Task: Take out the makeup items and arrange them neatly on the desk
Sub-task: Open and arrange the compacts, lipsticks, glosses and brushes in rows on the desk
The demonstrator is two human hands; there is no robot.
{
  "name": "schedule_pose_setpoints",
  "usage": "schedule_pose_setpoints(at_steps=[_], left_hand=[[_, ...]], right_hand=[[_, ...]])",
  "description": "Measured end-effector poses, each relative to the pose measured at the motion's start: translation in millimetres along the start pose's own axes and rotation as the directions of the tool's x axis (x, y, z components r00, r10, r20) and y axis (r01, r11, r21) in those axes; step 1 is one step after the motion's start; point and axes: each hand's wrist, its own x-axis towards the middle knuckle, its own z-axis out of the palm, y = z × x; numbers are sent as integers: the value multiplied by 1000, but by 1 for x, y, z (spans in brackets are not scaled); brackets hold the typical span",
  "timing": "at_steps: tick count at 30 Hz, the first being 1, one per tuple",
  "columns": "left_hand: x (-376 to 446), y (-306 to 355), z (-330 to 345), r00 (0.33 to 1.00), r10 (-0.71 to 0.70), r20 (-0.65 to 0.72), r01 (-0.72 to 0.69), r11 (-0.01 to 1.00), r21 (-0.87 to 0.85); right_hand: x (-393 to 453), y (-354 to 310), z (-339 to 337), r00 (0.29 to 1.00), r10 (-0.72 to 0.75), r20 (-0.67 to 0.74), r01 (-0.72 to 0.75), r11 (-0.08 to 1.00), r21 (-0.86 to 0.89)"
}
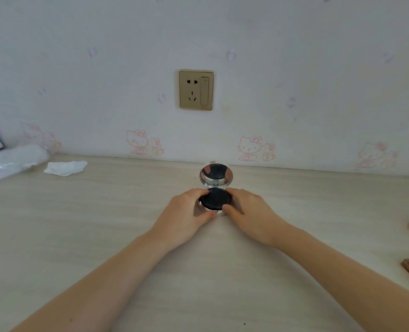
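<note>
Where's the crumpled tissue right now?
Head view: the crumpled tissue lies far left on the desk by the wall, beside a clear plastic wrapper.

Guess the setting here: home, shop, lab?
Most likely a home bedroom or dressing corner. Cartoon-cat wallpaper lines the wall behind a pale wood-grain desk, a gold wall socket sits above it, and both hands hold an open cushion compact with a mirror lid.
</note>
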Motion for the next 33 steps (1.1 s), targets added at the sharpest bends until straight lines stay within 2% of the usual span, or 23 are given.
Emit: schedule_pose_setpoints(at_steps=[6,19,26,30,33], left_hand=[[14,-8,-6,1000,-27,0,27,998,52],[21,-14,-9,999,-35,4,34,998,55],[6,-3,-13,998,-56,-13,57,989,134],[-13,10,-10,996,-69,-65,80,980,184],[-26,24,-5,997,-61,-54,70,979,189]], right_hand=[[20,2,7,1000,6,-14,-7,998,-58],[27,2,8,999,38,0,-37,996,-76],[2,2,-11,992,116,54,-107,983,-149],[-26,6,-31,988,140,63,-126,974,-188],[-52,10,-47,987,155,51,-140,965,-220]])
